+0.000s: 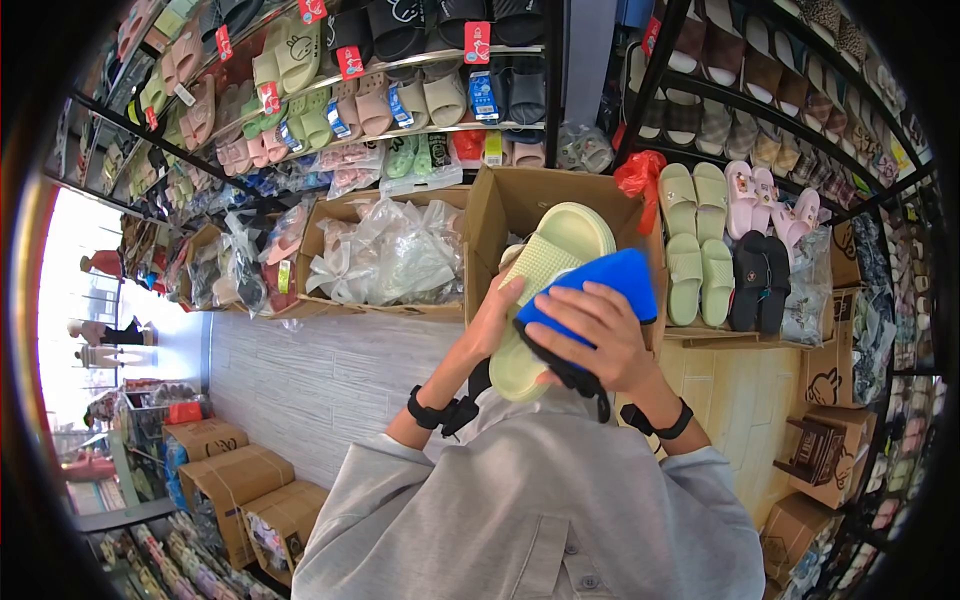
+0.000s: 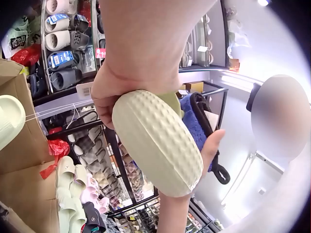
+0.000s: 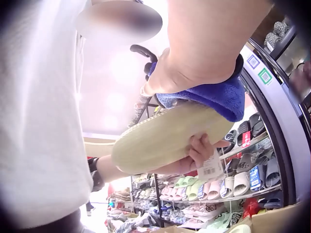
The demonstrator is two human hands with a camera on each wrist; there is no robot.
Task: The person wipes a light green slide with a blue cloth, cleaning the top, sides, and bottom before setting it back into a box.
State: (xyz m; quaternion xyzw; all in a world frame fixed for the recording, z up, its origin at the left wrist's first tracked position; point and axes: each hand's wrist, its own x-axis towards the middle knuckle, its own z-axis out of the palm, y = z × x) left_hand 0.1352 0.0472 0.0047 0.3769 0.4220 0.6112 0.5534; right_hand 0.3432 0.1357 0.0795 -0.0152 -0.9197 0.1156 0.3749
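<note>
A pale yellow-green slide slipper (image 1: 575, 228) with a waffle-textured strap is held over an open cardboard box. My left hand (image 1: 492, 318) grips its side; in the right wrist view those fingers (image 3: 200, 149) curl over the sole's edge near a white barcode tag (image 3: 210, 167). My right hand (image 1: 600, 335) holds a blue plush pad (image 1: 625, 280) with black edging and a black loop against the slipper. Plush pile shows in the right wrist view, and the thumb (image 2: 212, 143) shows in the left wrist view. A second pale slipper (image 2: 10, 119) lies by the box, a thin white string running from it.
The open cardboard box (image 1: 487, 200) stands in front of me, a box of plastic-wrapped slippers (image 1: 385, 250) to its left. Green slides (image 1: 684, 275), pink slides (image 1: 750, 195) and black slides (image 1: 760, 280) sit at right near a red bag (image 1: 640, 180). Slipper racks (image 1: 400, 60) rise behind.
</note>
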